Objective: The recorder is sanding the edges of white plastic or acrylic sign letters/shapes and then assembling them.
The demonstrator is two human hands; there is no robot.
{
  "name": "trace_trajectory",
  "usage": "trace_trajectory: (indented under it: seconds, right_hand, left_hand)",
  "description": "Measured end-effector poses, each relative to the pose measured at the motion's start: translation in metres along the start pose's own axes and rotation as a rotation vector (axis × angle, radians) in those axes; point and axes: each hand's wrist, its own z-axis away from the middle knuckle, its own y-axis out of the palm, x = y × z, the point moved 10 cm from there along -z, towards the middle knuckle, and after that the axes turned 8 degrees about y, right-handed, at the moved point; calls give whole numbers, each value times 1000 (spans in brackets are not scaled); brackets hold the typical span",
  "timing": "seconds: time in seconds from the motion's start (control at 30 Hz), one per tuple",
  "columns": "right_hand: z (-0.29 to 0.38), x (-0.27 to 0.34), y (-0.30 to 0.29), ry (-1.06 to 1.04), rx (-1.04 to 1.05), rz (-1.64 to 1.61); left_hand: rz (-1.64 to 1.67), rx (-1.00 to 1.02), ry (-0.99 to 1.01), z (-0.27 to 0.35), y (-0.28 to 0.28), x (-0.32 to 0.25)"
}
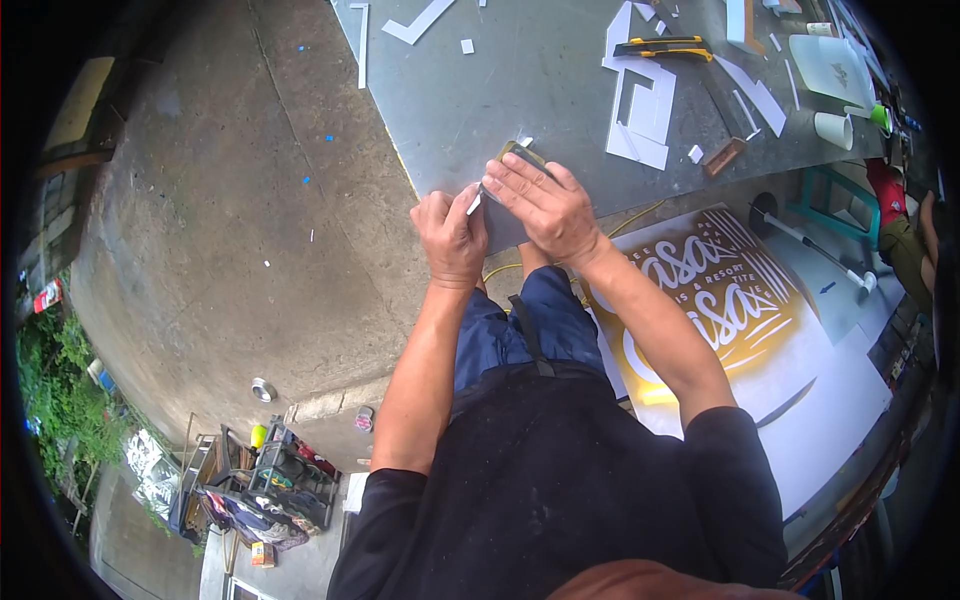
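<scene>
My left hand (454,236) is at the near corner of the grey tabletop (480,105), pinching a narrow white strip (474,204) between thumb and finger. Beside it, my right hand (551,202) lies with fingers extended together over a dark flat block (531,154) with a yellowish edge. Most of that block is hidden under the fingers, so its exact kind is unclear. A small white piece (526,142) pokes out past its far edge. Farther right, a yellow-and-black snap-off utility knife (664,48) rests on cut white sheet pieces (649,112).
White offcuts (416,21), a brown block (725,157), a white cup (833,130) and a translucent container (831,71) are on the tabletop. Below right lies a stencilled white-and-gold panel (705,292) bearing writing. A yellow cable (637,217) runs beneath. Another person (904,225) is at far right.
</scene>
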Motion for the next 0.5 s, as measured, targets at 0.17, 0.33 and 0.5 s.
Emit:
trace_trajectory:
  seconds: [0.17, 0.33, 0.5]
  right_hand:
    - [-5, -16, -5, 58, -24, 63]
    - [-9, -25, -7, 29, -10, 58]
    - [-5, -6, -4, 41, -2, 57]
  left_hand:
    - [-16, 36, -14, -1, 3, -1]
    - [-12, 34, -18, 1, 3, 1]
    - [-15, 33, -23, 2, 2, 3]
